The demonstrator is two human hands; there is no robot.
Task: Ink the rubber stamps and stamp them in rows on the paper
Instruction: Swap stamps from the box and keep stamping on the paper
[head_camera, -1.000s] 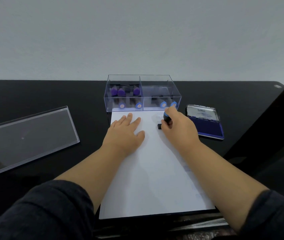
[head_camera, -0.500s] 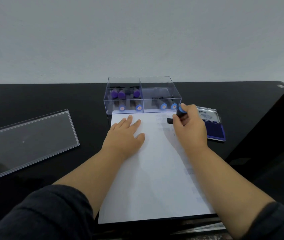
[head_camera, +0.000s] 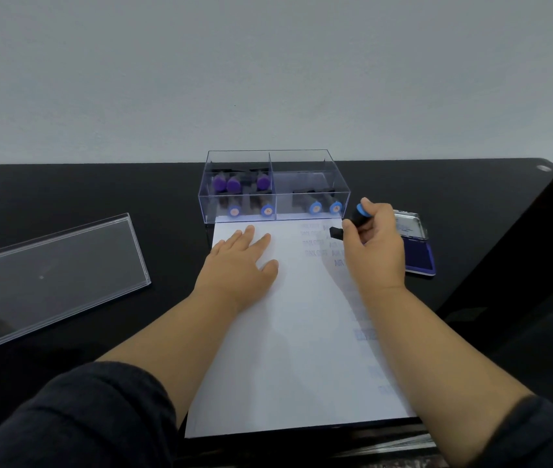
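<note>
Nearest us, the paper (head_camera: 288, 349) runs from the counter's (head_camera: 99, 197) near edge toward the far one, and most of it is blank — we judge the task early, with only faint blue imprints in short rows by its far right corner and a few paler marks down its right edge. Our left hand (head_camera: 239, 265) lies flat on the sheet's far left part, fingers straight and slightly spread, pinning it. Beyond, our right hand (head_camera: 374, 244) pinches a blue-capped stamp (head_camera: 352, 219) between thumb and fingers (head_camera: 347, 226); its black foot juts left past the thumb, tilted, over the paper's far right corner — whether it touches the sheet we cannot tell. The open ink pad (head_camera: 418, 251) sits just right of that hand. Farthest, the clear box (head_camera: 273, 187) holds more stamps in both compartments, unused we reckon; its lid (head_camera: 49, 275) lies toward the left edge.
</note>
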